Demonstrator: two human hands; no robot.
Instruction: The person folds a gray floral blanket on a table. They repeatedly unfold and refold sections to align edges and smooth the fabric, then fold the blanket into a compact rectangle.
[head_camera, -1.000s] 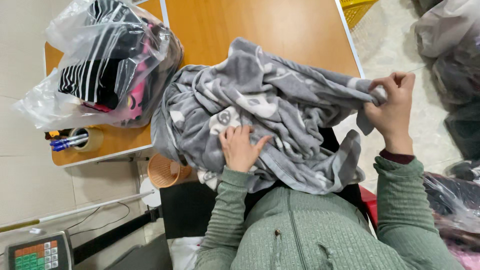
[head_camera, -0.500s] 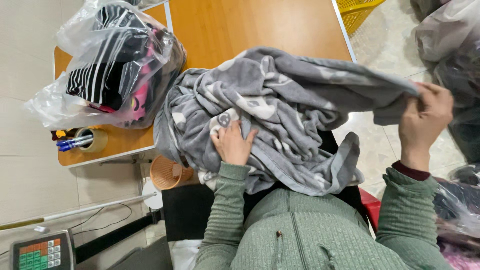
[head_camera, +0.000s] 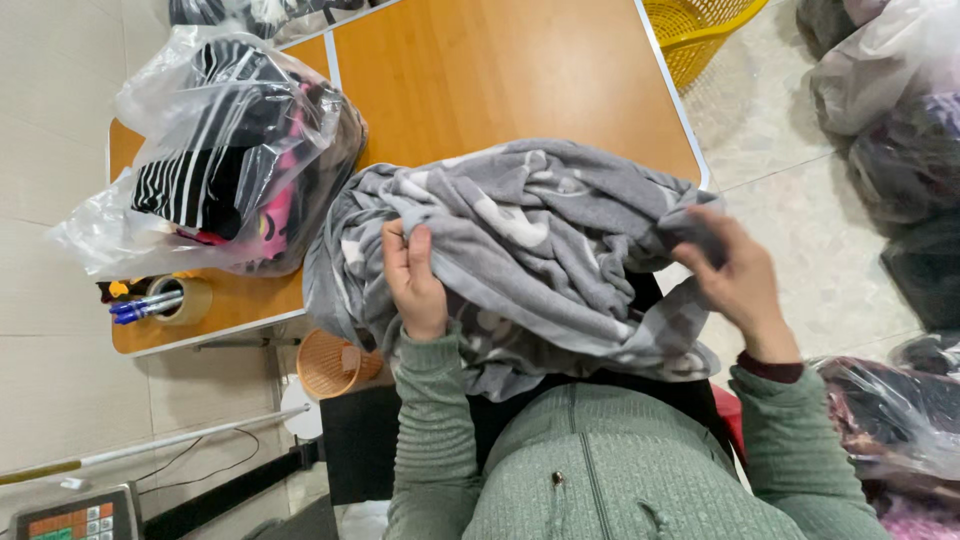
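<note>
A grey fleece garment (head_camera: 540, 245) with a pale pattern lies bunched on the near edge of a wooden table (head_camera: 500, 80) and hangs into my lap. My left hand (head_camera: 410, 280) pinches a fold of it at the left side. My right hand (head_camera: 740, 285) grips the bunched right end of the garment, just off the table's right edge. Both my sleeves are green ribbed knit.
A clear plastic bag (head_camera: 215, 160) stuffed with striped and pink clothes sits at the table's left. A tape roll (head_camera: 185, 298) and blue pens (head_camera: 140, 305) lie near it. A yellow basket (head_camera: 700, 35) and more bagged clothes (head_camera: 880, 90) stand right; an orange basket (head_camera: 330, 365) and a scale (head_camera: 70, 515) are below left.
My right hand came down and inward with the garment's right end, bunching the cloth. My left hand slid up and took a pinch of the fabric.
</note>
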